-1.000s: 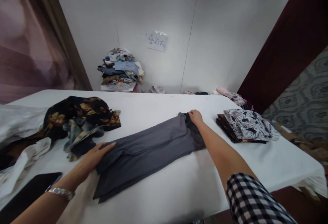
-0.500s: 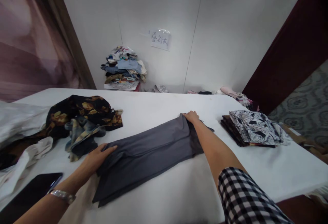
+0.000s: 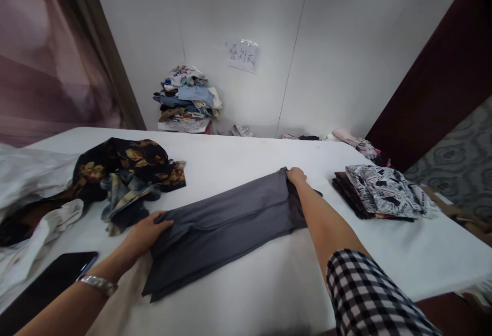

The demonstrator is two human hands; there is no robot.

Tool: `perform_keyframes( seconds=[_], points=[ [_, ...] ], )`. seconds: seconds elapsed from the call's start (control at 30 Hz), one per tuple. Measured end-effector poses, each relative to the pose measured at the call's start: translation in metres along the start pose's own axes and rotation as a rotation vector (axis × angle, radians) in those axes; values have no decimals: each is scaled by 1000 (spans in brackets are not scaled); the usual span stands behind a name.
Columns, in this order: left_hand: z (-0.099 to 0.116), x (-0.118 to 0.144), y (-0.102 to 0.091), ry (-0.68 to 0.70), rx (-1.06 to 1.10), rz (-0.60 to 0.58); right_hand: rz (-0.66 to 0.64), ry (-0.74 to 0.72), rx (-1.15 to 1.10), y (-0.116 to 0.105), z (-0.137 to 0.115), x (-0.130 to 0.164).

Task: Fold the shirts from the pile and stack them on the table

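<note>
A long grey garment (image 3: 226, 226), folded lengthwise, is stretched slantwise across the middle of the white surface (image 3: 246, 295). Its near end is pressed flat under the left hand (image 3: 144, 233), fingers held together, thumb on the cloth. Its far end is gripped by the right hand (image 3: 296, 176), fingers curled and pinching a bunched edge. A heap of patterned clothes (image 3: 126, 177) lies just beside the left hand; a folded stack (image 3: 378, 192) sits well apart to the right. The layers could likely be skewed if one end were pulled harder, and the heap could be snagged
</note>
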State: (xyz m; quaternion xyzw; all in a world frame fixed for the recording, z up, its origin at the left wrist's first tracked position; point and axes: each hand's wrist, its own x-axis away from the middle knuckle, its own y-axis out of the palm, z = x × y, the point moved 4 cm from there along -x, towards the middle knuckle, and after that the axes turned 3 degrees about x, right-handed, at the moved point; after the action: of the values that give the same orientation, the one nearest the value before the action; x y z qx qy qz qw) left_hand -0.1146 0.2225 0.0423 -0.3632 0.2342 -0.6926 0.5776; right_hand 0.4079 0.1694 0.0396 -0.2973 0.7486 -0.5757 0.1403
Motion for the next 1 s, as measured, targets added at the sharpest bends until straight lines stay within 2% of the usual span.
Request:
perform_keyframes(
  seconds=[0.1, 0.17, 0.3, 0.37, 0.47, 0.5, 0.57, 0.63, 0.73, 0.87, 1.0],
  points=[
    [-4, -3, 3, -10, 39, -46, 34, 29, 3, -1, 4, 5],
    [-5, -2, 2, 18, 43, -29, 53, 30, 13, -4, 7, 9],
    [-1, 5, 1, 63, 102, -15, 108, -65, 43, -15, 3, 24],
    [0, 8, 2, 45, 177, -23, 190, -235, 43, -17, -12, 38],
    [0, 11, 6, 2, 342, -48, 246, -619, 17, -4, -43, 80],
    [1, 12, 7, -11, 388, -56, 207, -731, 18, 5, -51, 97],
    [2, 15, 9, -34, 453, -78, 55, -861, 63, 29, -61, 129],
    [3, 17, 8, -55, 503, -120, -81, -895, 144, 51, -63, 153],
    [3, 20, 1, -90, 579, -201, -128, -875, 220, 66, -57, 167],
    [0, 25, -9, -121, 568, -244, -111, -875, 232, 65, -54, 166],
    [2, 33, -6, -93, 441, -178, -113, -864, 226, 60, -57, 166]
  ],
)
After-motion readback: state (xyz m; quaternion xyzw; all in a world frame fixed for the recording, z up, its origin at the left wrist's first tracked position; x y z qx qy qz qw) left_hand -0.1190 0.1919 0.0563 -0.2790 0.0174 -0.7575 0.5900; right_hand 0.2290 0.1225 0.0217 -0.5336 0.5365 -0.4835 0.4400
